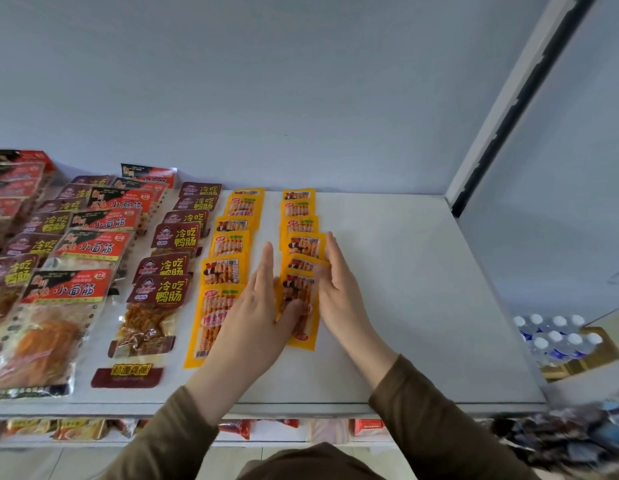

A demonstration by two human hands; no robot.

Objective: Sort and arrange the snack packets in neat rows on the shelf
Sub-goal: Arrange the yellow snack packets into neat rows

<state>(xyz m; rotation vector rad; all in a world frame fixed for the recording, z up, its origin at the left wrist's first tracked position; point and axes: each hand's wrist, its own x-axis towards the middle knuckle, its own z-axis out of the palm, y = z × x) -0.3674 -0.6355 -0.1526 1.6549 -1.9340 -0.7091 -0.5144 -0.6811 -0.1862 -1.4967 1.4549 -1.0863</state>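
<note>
Two rows of yellow snack packets lie overlapping on the white shelf (422, 306). The left yellow row (228, 251) runs from the back wall to the front. The right yellow row (301, 223) lies between my hands. My left hand (256, 306) rests flat against that row's left side, thumb on the front yellow packet (303, 327). Along the row's right side lies my right hand (339, 289), fingers straight, thumb touching a packet. Neither hand grips a packet.
Rows of maroon packets (173, 237) and red-black packets (103, 220) fill the shelf's left half. The shelf's right part is bare white surface up to a black-edged upright (509, 112). Bottled water (557, 337) stands below right. A lower shelf (232, 427) holds more packets.
</note>
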